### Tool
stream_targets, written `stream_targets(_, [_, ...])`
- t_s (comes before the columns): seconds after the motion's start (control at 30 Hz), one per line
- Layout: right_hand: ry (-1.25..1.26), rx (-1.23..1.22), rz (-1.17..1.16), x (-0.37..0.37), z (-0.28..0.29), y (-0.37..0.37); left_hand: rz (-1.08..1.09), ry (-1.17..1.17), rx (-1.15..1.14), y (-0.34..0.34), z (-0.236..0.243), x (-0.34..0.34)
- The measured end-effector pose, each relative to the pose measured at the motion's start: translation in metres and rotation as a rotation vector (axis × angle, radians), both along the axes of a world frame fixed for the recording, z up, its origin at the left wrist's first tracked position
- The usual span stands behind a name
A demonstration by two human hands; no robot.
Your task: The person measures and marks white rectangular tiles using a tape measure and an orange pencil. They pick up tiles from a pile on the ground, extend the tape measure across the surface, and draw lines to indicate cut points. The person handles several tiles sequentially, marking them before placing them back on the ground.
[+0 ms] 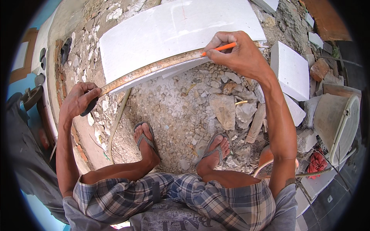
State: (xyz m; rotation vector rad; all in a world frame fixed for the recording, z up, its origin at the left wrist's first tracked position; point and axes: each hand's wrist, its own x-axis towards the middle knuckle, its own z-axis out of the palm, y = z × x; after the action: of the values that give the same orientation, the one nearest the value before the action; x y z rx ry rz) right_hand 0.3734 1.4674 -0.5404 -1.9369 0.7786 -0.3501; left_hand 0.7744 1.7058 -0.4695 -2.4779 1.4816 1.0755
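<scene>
A long white block (165,32), like lightweight concrete, lies across the ground in front of me. Along its near edge stretches the worn, yellowish blade of a tape measure (148,72). My left hand (78,100) is closed on the tape measure at the block's left end, its dark case partly hidden beneath the fingers. Between the thumb and fingers of my right hand (243,54) is an orange pencil (225,47). The pencil's tip points left and touches or almost touches the tape near the block's right part.
Gravel (169,115) covers the ground around my sandalled feet. To the right lie a smaller white block (290,71), broken stones (223,109) and a whitish tub (333,119) tipped on its side. A hose (118,123) runs along the left.
</scene>
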Motion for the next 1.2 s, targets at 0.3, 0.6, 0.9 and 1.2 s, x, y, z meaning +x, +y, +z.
stream_targets(0.3, [0.024,0.017,-0.006,-0.001,0.0,-0.002,0.009,0.017,0.005,-0.003,0.0,-0.002])
stream_targets(0.6, [0.035,0.031,0.011,-0.002,-0.003,-0.003,0.018,0.037,0.025,-0.003,-0.002,0.0])
stream_targets(0.9, [-0.185,0.016,-0.292,-0.03,0.001,-0.036,0.058,0.03,-0.005,-0.014,0.007,-0.002])
stream_targets(1.2, [-0.123,-0.089,-0.221,-0.008,0.013,-0.038,0.011,-0.024,-0.12,-0.028,-0.002,0.019])
